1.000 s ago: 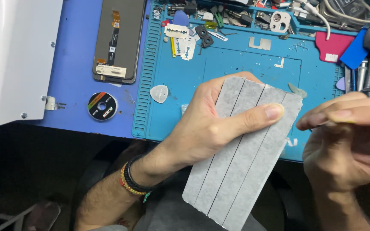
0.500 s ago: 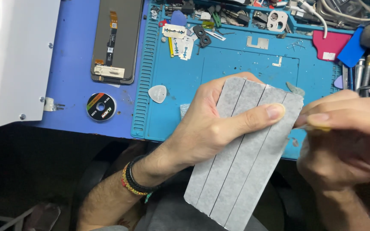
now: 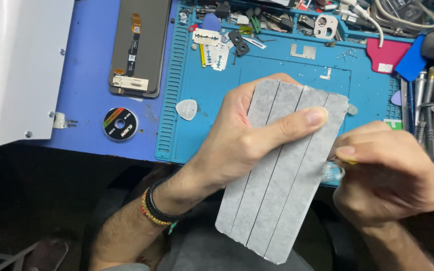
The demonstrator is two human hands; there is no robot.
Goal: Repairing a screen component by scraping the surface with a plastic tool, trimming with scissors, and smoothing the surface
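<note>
Grey strip sheet [image 3: 282,170] in left hand [image 3: 242,145] grip, thumb across.

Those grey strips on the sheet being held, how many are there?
4 strips lie side by side on the grey sheet, running lengthwise. The left hand holds it, thumb across the top; the right hand touches the rightmost strip's edge.

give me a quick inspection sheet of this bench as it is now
surface: teal repair mat on a blue bench top.
job's things: grey sheet in four long strips, tilted, held above the mat edge.
clutter: phone screen face down, white pick, razor blades, small tape roll, tools at right.
grippers: left hand grips the sheet, thumb across it; right hand pinches a small yellow-tipped tool at the sheet's right edge.
cables: white cable at top right.
surroundings: white panel at left, dark floor below.
</note>
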